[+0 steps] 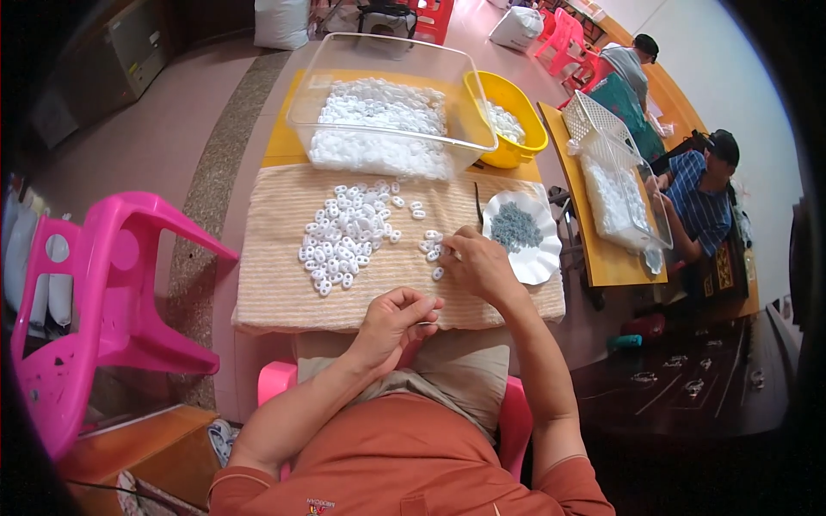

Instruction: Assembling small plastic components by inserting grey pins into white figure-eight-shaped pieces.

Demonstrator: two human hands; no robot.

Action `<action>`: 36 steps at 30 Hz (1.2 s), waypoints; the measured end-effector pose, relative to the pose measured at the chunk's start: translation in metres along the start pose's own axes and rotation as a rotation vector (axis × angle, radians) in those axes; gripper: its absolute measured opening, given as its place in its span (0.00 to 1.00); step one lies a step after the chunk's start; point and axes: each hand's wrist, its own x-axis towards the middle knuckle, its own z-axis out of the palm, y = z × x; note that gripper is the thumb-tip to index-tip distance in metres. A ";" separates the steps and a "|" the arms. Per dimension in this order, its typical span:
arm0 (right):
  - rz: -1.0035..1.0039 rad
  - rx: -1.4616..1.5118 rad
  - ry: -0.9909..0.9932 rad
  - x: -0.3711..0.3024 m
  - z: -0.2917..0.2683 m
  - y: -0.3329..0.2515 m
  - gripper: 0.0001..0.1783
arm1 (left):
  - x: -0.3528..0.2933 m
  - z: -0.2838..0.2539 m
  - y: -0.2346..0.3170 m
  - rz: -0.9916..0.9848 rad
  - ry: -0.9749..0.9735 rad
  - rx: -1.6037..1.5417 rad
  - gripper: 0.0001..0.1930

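Observation:
On the striped cloth [275,258] lies a loose heap of small white oval plastic pieces with two holes [348,228]. A smaller group of the same white pieces [430,243] sits to its right. My right hand [480,265] reaches into that group, thumb and fingers bent together at its edge; the fingers hide whatever is between them. Closer to me, my left hand [396,325] is raised at the cloth's near edge with thumb and fingertips pinched; anything in the pinch is too small to name. A white scalloped plate [544,262] holding small grey-blue bits [514,225] stands right of my right hand.
Behind the cloth stands a large clear bin [391,52] full of white pieces, beside a yellow basin [516,155] with more. A pink plastic chair [129,284] is at left. Rightward, a person in a striped shirt [699,193] sits at another table with a clear bin [615,202].

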 end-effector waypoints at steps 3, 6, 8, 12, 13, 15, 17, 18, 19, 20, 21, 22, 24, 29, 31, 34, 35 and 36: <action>0.004 -0.013 0.020 0.000 0.004 0.000 0.13 | 0.000 -0.001 0.000 0.005 -0.003 -0.003 0.03; 0.009 -0.006 0.003 -0.003 0.006 -0.002 0.12 | -0.001 -0.003 0.000 0.008 0.002 0.000 0.03; 0.026 0.001 -0.015 -0.005 0.006 -0.002 0.12 | 0.000 -0.002 0.000 0.006 0.001 0.000 0.03; 0.019 0.055 -0.016 -0.008 0.005 -0.004 0.12 | 0.000 -0.002 -0.001 0.006 0.006 0.012 0.03; 0.029 0.088 -0.013 -0.008 0.004 -0.005 0.12 | 0.001 -0.003 -0.001 0.007 0.008 0.014 0.03; 0.028 0.103 0.027 -0.008 0.006 -0.007 0.12 | 0.000 -0.002 -0.001 0.005 0.009 0.018 0.03; 0.029 0.118 0.066 -0.008 0.007 -0.009 0.12 | 0.000 -0.002 -0.001 0.002 0.010 0.022 0.03; 0.035 0.111 0.065 -0.008 0.008 -0.009 0.13 | 0.000 -0.002 -0.001 0.004 0.007 0.015 0.03; 0.042 0.104 0.065 -0.007 0.008 -0.010 0.13 | 0.000 -0.002 -0.001 0.005 0.004 0.009 0.03; 0.042 0.104 0.065 -0.007 0.009 -0.010 0.13 | 0.000 -0.002 -0.001 0.005 0.004 0.009 0.03; 0.047 0.104 0.076 -0.007 0.010 -0.011 0.12 | 0.000 -0.002 -0.001 0.007 0.001 0.009 0.03; 0.050 0.105 0.088 -0.007 0.011 -0.011 0.11 | 0.000 -0.002 -0.001 0.009 -0.002 0.008 0.03; 0.049 0.152 0.091 -0.007 0.013 -0.008 0.10 | 0.000 -0.002 -0.001 0.009 0.000 0.006 0.03; 0.057 0.306 0.116 -0.009 0.013 -0.008 0.09 | 0.000 -0.003 0.000 0.008 0.011 0.011 0.03; 0.076 0.502 0.141 -0.012 0.013 -0.008 0.08 | 0.001 -0.003 -0.001 0.016 0.004 0.009 0.03; 0.057 0.571 0.235 -0.012 0.022 0.004 0.07 | 0.001 -0.003 -0.003 0.031 0.001 0.017 0.04; 0.058 0.572 0.235 -0.014 0.021 0.005 0.07 | 0.002 -0.003 -0.003 0.030 0.001 0.017 0.04; 0.152 0.684 0.177 -0.019 0.018 0.004 0.07 | 0.002 -0.003 -0.004 0.067 -0.001 0.025 0.04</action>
